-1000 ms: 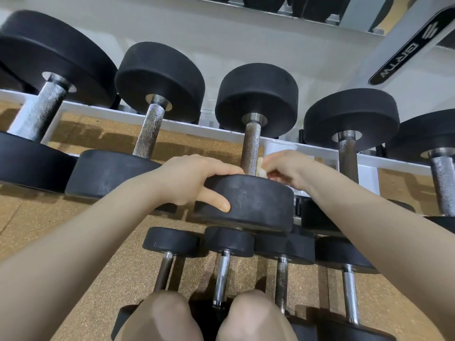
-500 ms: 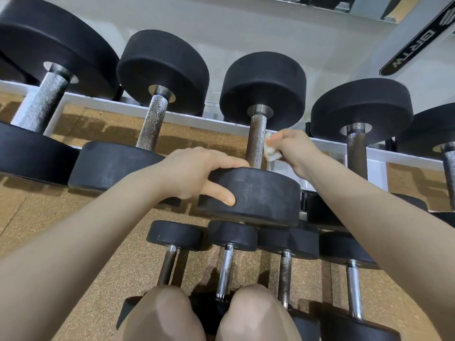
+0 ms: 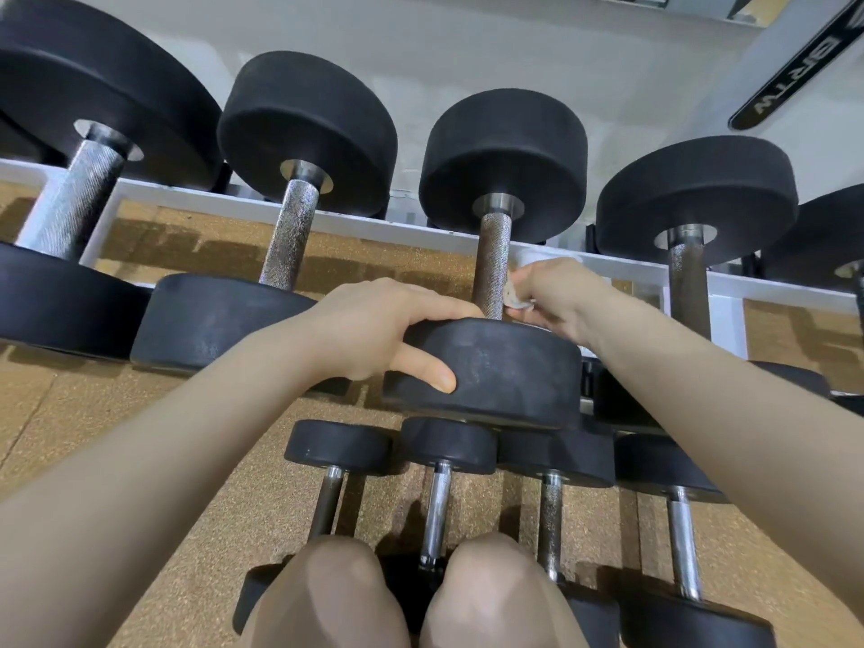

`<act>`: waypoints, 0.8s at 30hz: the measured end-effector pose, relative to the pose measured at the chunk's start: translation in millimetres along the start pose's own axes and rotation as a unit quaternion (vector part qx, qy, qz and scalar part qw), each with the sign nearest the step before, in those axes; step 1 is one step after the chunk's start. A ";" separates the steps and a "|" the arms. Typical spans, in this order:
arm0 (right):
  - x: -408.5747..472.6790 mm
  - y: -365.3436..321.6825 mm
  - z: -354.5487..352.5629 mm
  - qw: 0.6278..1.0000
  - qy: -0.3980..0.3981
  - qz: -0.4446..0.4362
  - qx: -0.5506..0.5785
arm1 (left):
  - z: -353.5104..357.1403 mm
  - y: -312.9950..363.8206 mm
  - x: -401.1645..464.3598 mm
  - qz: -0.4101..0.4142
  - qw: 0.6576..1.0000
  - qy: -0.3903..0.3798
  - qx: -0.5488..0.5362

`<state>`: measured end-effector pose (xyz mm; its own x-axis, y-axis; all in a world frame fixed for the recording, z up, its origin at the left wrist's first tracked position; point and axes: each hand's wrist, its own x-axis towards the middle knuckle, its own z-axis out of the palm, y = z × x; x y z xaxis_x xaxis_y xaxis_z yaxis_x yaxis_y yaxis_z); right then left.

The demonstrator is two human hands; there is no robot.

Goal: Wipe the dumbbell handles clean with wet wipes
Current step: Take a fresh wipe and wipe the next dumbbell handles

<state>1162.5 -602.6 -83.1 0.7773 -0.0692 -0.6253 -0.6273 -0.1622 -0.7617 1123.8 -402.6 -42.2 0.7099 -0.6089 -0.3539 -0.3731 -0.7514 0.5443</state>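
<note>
1. Knees [image 3: 406, 596] occupy the nearest part of the view, directly in front of the lower row of small dumbbells [image 3: 439, 488] on the cork-coloured floor [image 3: 70, 413].
2. Left hand [image 3: 374, 329] steadies the dumbbell being cleaned: fingers lie curled over the top of its near weight head [image 3: 495, 367], thumb pressed against the front face.
3. Right hand [image 3: 556, 297] pinches a crumpled wet wipe [image 3: 514, 294] between thumb and fingertips. The wipe sits against the right side of the knurled handle [image 3: 491, 264], close to the lower end where the handle meets the near head.
4. Handle condition: the knurling looks darker and duller than the bright handles of the two dumbbells to the left [image 3: 290, 236]. Whether this is dirt, moisture or shade cannot be determined.
5. White rack rail [image 3: 374, 222] runs behind the handles and carries the far heads of the upper row.
6. Progress assessment: work is in mid-course on one handle. The far side of that handle and its upper length probably need further passes. The dumbbell to the right [image 3: 687, 282] and the small lower row show no sign either way; judge them as outstanding.
</note>
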 end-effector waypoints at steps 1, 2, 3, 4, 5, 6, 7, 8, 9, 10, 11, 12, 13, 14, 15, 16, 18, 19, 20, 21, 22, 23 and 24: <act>-3.0 2.0 -3.3 0.999 -0.021 0.011 -0.026 | 0.9 -0.7 0.4 -0.001 1.000 0.003 0.000; -7.8 3.8 -7.7 0.996 -0.045 0.014 -0.073 | 1.0 -0.9 1.1 -0.001 1.000 0.001 0.001; -12.8 7.5 -11.9 0.989 -0.064 0.013 -0.132 | 1.2 -0.6 1.5 0.000 1.000 -0.006 0.002; -18.6 9.2 -14.6 0.979 -0.067 0.004 -0.191 | 0.7 -0.6 1.9 0.003 1.000 -0.011 0.002; -20.1 9.8 -15.8 0.971 -0.053 -0.016 -0.233 | -0.2 -0.9 2.6 0.005 1.000 -0.012 -0.003; -20.6 8.3 -15.4 0.967 -0.032 -0.043 -0.248 | -0.6 -1.2 2.3 0.004 1.000 -0.013 -0.012; -19.1 4.6 -14.8 0.967 -0.004 -0.083 -0.243 | -0.6 -1.8 2.1 0.004 1.000 -0.015 -0.020; -16.5 -1.2 -14.5 0.959 0.037 -0.143 -0.240 | 0.1 -2.4 1.8 0.005 1.000 -0.017 -0.024; -13.1 -9.0 -14.9 0.939 0.087 -0.215 -0.256 | 1.2 -3.1 1.7 0.005 0.999 -0.019 -0.028; -11.0 -18.4 -14.4 0.904 0.131 -0.281 -0.295 | 0.8 -2.6 1.6 0.007 0.999 -0.022 -0.037; -9.4 -27.0 -13.1 0.866 0.158 -0.333 -0.338 | 0.0 -2.1 1.8 0.009 0.998 -0.025 -0.052; -8.6 -34.7 -11.3 0.834 0.166 -0.368 -0.376 | -1.0 -2.0 3.0 0.009 0.997 -0.029 -0.067; -4.6 -38.8 -8.3 0.808 0.157 -0.387 -0.415 | -1.5 -2.0 4.1 0.008 0.996 -0.036 -0.080; -1.7 -41.8 -3.1 0.790 0.129 -0.393 -0.453 | -1.3 -2.2 4.3 0.004 0.995 -0.043 -0.092; 2.1 -42.7 2.8 0.786 0.098 -0.386 -0.474 | -0.7 -3.0 4.2 0.000 0.993 -0.048 -0.107; 4.4 -44.1 7.9 0.799 0.069 -0.354 -0.481 | 0.2 -3.3 3.7 -0.004 0.991 -0.051 -0.123; 2.2 -43.5 12.8 0.841 0.017 -0.277 -0.465 | 2.8 -3.0 1.0 -0.013 0.987 -0.049 -0.153; -2.6 -39.1 11.7 0.850 -0.008 -0.261 -0.458 | 4.7 -2.1 -1.4 -0.018 0.985 -0.045 -0.164; -8.9 -34.1 8.5 0.834 -0.041 -0.269 -0.481 | 6.4 -0.9 -4.3 -0.026 0.983 -0.040 -0.176; -16.8 -28.9 5.3 0.810 -0.078 -0.272 -0.514 | 8.6 0.0 -7.1 -0.037 0.980 -0.037 -0.193; -25.0 -25.4 1.9 0.775 -0.116 -0.272 -0.558 | 9.9 1.5 -9.6 -0.052 0.975 -0.035 -0.214; -30.9 -23.9 -1.4 0.734 -0.153 -0.277 -0.601 | 10.2 2.9 -11.2 -0.070 0.970 -0.036 -0.230; -33.6 -26.2 -5.4 0.709 -0.181 -0.281 -0.621 | 9.7 4.4 -12.2 -0.086 0.968 -0.037 -0.234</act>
<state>1153.1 -601.3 -41.2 0.6833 0.5704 -0.4558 0.4772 -0.8214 -0.3124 1107.7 -400.9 -42.9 0.6863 -0.5148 -0.5139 0.0705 -0.6561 0.7514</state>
